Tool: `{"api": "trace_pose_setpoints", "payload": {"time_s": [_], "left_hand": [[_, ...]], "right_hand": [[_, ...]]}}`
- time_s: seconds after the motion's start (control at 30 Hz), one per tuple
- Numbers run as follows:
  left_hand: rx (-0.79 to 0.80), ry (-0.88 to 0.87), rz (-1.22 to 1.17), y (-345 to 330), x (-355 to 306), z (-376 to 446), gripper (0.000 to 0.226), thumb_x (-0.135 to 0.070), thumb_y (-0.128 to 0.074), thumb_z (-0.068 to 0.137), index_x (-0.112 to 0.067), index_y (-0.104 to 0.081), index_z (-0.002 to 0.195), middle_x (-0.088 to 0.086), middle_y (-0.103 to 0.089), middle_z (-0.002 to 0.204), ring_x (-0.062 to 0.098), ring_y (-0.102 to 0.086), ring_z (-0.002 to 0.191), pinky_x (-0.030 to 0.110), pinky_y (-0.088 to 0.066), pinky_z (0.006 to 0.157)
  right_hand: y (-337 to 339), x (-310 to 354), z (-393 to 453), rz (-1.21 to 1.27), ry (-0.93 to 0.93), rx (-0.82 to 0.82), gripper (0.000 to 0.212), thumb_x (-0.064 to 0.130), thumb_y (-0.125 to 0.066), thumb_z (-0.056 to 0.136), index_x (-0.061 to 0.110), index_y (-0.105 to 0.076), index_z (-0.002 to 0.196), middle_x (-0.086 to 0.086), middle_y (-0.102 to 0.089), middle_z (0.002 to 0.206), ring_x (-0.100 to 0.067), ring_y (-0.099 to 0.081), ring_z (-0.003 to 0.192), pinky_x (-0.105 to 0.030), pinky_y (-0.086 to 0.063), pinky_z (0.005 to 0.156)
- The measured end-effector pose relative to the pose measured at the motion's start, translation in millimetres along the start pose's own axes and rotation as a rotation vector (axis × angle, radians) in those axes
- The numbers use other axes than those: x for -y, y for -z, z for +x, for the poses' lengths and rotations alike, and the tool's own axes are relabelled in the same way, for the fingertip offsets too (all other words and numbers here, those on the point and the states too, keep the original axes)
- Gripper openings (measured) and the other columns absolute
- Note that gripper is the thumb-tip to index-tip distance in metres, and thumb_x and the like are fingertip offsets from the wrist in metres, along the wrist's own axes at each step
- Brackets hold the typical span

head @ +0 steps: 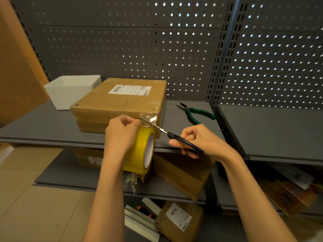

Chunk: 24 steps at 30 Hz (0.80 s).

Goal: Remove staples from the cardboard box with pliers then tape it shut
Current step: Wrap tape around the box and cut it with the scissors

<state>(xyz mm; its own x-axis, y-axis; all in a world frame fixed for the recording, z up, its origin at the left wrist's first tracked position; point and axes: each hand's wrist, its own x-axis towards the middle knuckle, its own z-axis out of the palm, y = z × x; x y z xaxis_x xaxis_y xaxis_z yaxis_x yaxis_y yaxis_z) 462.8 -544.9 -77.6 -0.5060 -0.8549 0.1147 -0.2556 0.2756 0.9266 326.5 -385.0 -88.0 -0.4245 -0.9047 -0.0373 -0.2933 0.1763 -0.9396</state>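
With the pliers (pixel 195 113) set aside near the shelf's (pixel 43 123) right edge, stapling work looks finished: the left hand (pixel 122 131) grips the tape roll (pixel 139 151) while the right hand (pixel 195 142), fingers curled through the scissors (pixel 174 135), cuts the strip at the cardboard box's (pixel 118 102) near right corner.

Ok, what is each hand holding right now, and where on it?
Left hand grips the tape roll over its outer rim, pinching the pulled strip. Right hand holds the scissors by their dark handles.

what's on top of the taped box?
On the cardboard box: a white shipping label near the back and clear tape over the front right corner. Some small dark holes show. What's inside is hidden, lid shut.
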Motion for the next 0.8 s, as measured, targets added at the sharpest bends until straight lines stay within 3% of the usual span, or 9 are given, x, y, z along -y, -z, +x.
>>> {"api": "trace_pose_setpoints", "payload": {"time_s": [0.3, 0.53, 0.8], "left_hand": [[-0.029, -0.004, -0.006, -1, 4, -5, 0.007, -0.026, -0.06, 0.084, -0.019, -0.058, 0.082, -0.005, -0.056, 0.078, 0.004, -0.048, 0.072, 0.024, -0.031, 0.055], [-0.055, 0.079, 0.014, 6, 9, -9, 0.022, -0.037, -0.058, 0.082, -0.018, -0.049, 0.075, -0.002, -0.051, 0.078, 0.009, -0.045, 0.071, 0.028, -0.029, 0.054], [0.068, 0.235, 0.056, 15, 8, -12, 0.039, -0.049, -0.047, 0.083, -0.013, -0.048, 0.069, 0.007, -0.044, 0.068, 0.022, -0.043, 0.063, 0.034, -0.033, 0.06]], "right_hand": [[-6, -5, -4, 0.005, 0.007, -0.021, 0.044, 0.045, -0.077, 0.062, 0.005, -0.063, 0.074, -0.006, -0.063, 0.058, -0.012, -0.05, 0.039, -0.019, -0.039, 0.038], [-12, -7, -4, 0.006, 0.02, -0.018, 0.046, 0.045, -0.077, 0.062, 0.004, -0.063, 0.075, -0.006, -0.063, 0.058, -0.011, -0.051, 0.04, -0.019, -0.039, 0.039], [-21, -6, -1, -0.003, 0.063, -0.068, 0.04, 0.039, -0.078, 0.067, 0.003, -0.063, 0.076, -0.005, -0.065, 0.058, -0.012, -0.054, 0.041, -0.019, -0.041, 0.04]]}}
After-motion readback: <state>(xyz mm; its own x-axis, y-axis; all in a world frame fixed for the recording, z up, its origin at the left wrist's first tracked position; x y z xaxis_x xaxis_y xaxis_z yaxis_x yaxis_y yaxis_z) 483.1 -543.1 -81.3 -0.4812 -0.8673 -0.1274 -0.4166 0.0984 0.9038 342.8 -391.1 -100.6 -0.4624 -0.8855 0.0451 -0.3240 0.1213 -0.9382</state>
